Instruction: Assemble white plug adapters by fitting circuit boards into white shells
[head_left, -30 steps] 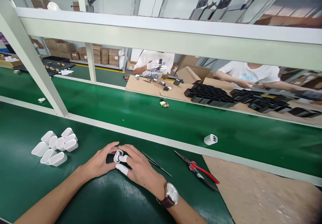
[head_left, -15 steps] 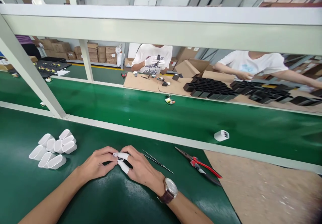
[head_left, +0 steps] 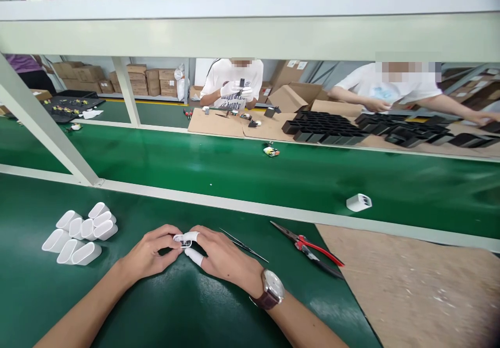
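Observation:
Between my hands, just above the green bench, is a small white oval housing with dark parts and what looks like circuitry inside its open end. My left hand pinches its left side with thumb and fingertips. My right hand, with white finger covers on thumb and index finger, has the index at the housing's right end and the thumb just below; the thumb's contact is hard to see. Tweezers lie beside my right hand. Farther right rest red-and-black long-nose pliers.
Several white oval sleeves stand at left. Beyond a pale rail, a green belt carries a white housing and a small wired part. Cardboard covers the right side. Two co-workers sit opposite near black casings.
The white housing and the wired part on the belt have moved right. My right thumb has parted slightly from the index finger, exposing more of the held housing. The view has shifted a little.

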`<action>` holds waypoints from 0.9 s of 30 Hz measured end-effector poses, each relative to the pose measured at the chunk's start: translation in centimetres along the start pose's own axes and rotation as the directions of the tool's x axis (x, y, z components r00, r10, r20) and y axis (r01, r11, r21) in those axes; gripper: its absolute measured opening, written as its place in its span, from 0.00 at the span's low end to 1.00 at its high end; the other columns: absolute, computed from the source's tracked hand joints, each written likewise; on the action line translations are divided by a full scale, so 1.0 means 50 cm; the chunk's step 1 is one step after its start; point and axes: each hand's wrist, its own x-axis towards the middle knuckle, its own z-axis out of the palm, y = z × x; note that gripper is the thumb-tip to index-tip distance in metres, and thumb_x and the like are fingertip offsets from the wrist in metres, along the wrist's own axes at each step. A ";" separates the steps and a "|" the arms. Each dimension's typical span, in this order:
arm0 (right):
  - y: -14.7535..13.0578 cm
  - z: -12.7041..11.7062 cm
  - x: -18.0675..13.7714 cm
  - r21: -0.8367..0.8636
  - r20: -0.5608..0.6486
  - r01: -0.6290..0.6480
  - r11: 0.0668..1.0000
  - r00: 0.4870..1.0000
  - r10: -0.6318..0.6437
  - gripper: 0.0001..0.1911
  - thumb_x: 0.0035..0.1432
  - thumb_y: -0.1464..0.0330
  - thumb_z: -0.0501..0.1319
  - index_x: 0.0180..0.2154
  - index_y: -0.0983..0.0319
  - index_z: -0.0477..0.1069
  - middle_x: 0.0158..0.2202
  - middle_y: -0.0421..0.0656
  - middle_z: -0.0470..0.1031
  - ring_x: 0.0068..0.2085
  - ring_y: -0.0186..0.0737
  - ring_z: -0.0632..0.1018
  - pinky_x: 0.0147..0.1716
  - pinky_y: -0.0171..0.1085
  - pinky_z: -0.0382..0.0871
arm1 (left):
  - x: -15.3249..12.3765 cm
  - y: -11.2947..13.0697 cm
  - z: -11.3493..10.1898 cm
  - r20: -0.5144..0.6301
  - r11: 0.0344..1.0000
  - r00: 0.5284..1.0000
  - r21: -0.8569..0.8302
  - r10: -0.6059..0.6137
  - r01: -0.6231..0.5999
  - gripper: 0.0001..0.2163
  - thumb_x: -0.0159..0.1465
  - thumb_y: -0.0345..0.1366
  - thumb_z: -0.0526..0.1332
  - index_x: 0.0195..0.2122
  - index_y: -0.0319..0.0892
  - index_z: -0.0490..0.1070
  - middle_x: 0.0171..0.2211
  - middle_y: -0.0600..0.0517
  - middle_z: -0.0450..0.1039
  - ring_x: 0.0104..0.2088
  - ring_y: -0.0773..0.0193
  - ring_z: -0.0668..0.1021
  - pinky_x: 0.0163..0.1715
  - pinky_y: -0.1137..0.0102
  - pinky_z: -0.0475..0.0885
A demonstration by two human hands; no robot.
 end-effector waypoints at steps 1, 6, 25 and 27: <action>0.001 0.000 0.000 0.001 0.011 -0.002 1.000 1.000 0.002 0.13 0.72 0.66 0.60 0.55 0.58 0.74 0.51 0.47 0.78 0.45 0.47 0.81 0.45 0.44 0.77 | 0.001 0.000 0.000 0.001 1.000 1.000 -0.001 0.002 -0.002 0.09 0.70 0.24 0.64 0.46 0.45 0.74 0.48 0.46 0.76 0.39 0.64 0.80 0.38 0.69 0.75; 0.038 0.010 0.004 0.292 -0.121 -0.029 0.956 0.990 0.067 0.14 0.74 0.68 0.53 0.56 0.58 0.72 0.50 0.46 0.78 0.43 0.40 0.82 0.42 0.39 0.77 | 0.004 -0.003 -0.003 0.013 0.999 0.999 0.010 0.032 -0.032 0.10 0.70 0.24 0.64 0.47 0.46 0.72 0.49 0.47 0.77 0.45 0.61 0.80 0.42 0.67 0.76; 0.092 0.107 0.005 -0.144 -0.307 0.064 0.987 0.946 -0.106 0.21 0.67 0.80 0.51 0.57 0.62 0.69 0.51 0.51 0.75 0.49 0.47 0.79 0.50 0.47 0.78 | 0.027 -0.016 0.004 0.031 0.135 0.560 -0.958 -0.828 0.252 0.12 0.56 0.38 0.80 0.35 0.40 0.81 0.35 0.51 0.80 0.33 0.67 0.82 0.38 0.72 0.83; 0.091 0.109 0.006 -0.162 -0.307 0.062 0.985 0.945 -0.111 0.19 0.67 0.79 0.52 0.55 0.62 0.70 0.50 0.51 0.75 0.49 0.46 0.78 0.50 0.46 0.77 | 0.028 -0.015 0.003 0.010 0.165 0.556 -0.950 -0.831 0.265 0.12 0.56 0.39 0.80 0.35 0.40 0.82 0.35 0.51 0.80 0.34 0.66 0.82 0.39 0.72 0.83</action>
